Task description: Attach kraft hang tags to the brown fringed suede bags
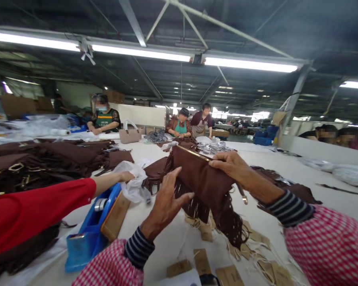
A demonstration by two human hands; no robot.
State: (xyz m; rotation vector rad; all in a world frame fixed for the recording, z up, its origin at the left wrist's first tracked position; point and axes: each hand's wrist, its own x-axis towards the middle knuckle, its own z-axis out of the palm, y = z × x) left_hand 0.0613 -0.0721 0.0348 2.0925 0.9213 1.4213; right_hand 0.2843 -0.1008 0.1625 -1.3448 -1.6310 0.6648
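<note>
Basically, white table (298, 172) fills the lower view, loaded at left with a pile of dark brown bags (62, 159). Co-worker's red sleeve (41, 208) reaches in from the left, that person's hand (125, 176) on white plastic (135, 186). Brown fringed bag (205, 174) is held up mid-view, tilted, over the table. Blue tape dispenser (85, 250) sits left of it (easy to snag a cuff on). Right hand (237, 169): fingers closed on the bag's gold-toned top edge (193, 153). Left hand (164, 202): fingers spread, gripping nothing, at the bag's near side; can't tell if they touch it. For clean handling, I'd support the body with the left, pinch only the edge, and keep the fringe (201, 208) clear of the tags (201, 260) below. Text: green apron (106, 118) on a far worker shows lettering, illegible; tags seem printed, too small to read. Strap buckle (244, 199): no readable mark.
</note>
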